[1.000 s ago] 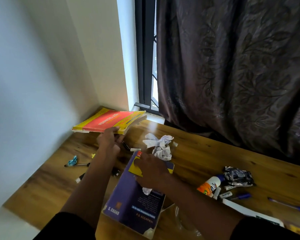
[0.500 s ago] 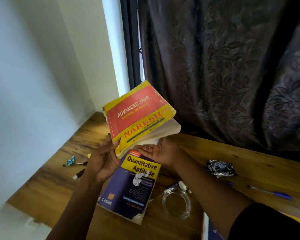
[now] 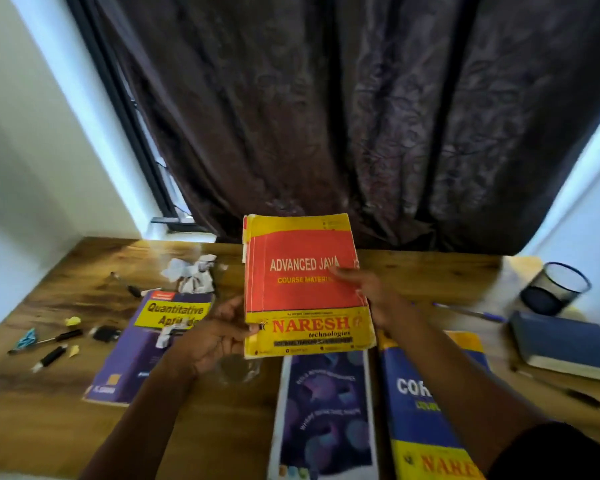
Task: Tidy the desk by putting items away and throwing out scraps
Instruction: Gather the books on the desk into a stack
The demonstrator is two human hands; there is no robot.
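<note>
Holding red-and-yellow Java book [image 3: 305,285] up over the bench [image 3: 59,393], cover facing camera, both hands on it. Left hand [image 3: 212,336] gripping lower left corner, thumb on the cover, fingers curled behind and hidden. Right hand [image 3: 371,292] pinching right edge, thumb over end of title; last letters covered, other fingers out of sight behind book. Frame soft with motion blur throughout.

Lying flat left of centre: purple aptitude book [image 3: 149,344], lower part cut by left forearm, scrap of white paper on its cover. Beyond it, crumpled white paper [image 3: 193,275], touching the purple book's far edge as far as can be told. Far left: screwdriver with teal scrap [image 3: 44,341], black marker [image 3: 49,358], small yellow scraps [image 3: 72,321]; details too blurred to read.

Under held book: clear glass object [image 3: 238,370], mostly hidden, kind unclear. Nearer: dark purple book [image 3: 326,414], cut off at bottom edge. Beside it blue-and-yellow book [image 3: 416,427], title crossed by right forearm. Right side: blue pen [image 3: 471,313], mesh pen cup [image 3: 553,289], blue notebook [image 3: 565,344], dark pen [image 3: 575,396]. Dark curtain [image 3: 361,116] behind.
</note>
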